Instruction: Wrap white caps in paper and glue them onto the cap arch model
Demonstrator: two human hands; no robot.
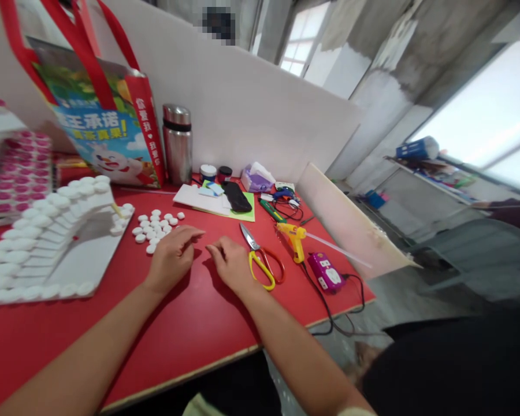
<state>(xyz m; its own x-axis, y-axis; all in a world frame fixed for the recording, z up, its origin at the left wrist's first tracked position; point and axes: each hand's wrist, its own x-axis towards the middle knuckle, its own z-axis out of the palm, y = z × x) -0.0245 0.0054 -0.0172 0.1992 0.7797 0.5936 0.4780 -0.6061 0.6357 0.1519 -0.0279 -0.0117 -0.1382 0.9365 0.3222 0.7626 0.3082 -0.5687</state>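
My left hand (172, 257) rests over the red table, its fingers curled inward beside a pile of white round pieces (155, 223). Facing it across a small gap, my right hand (229, 261) is bent into a loose pinch. Whatever either hand may hold is hidden or too small to make out. Scissors (260, 264) with one yellow and one red handle loop lie just right of my right hand. Left of my left hand stands a white stepped model (75, 240), its curved edge covered with rows of the same round pieces.
A yellow glue gun (295, 238) with a clear stick lies near a purple power socket (326, 271). Behind are a steel thermos (178, 144), a printed bag (106, 133), a black pouch (237, 197) and a tissue pack (258, 178). Cables hang over the table's right edge.
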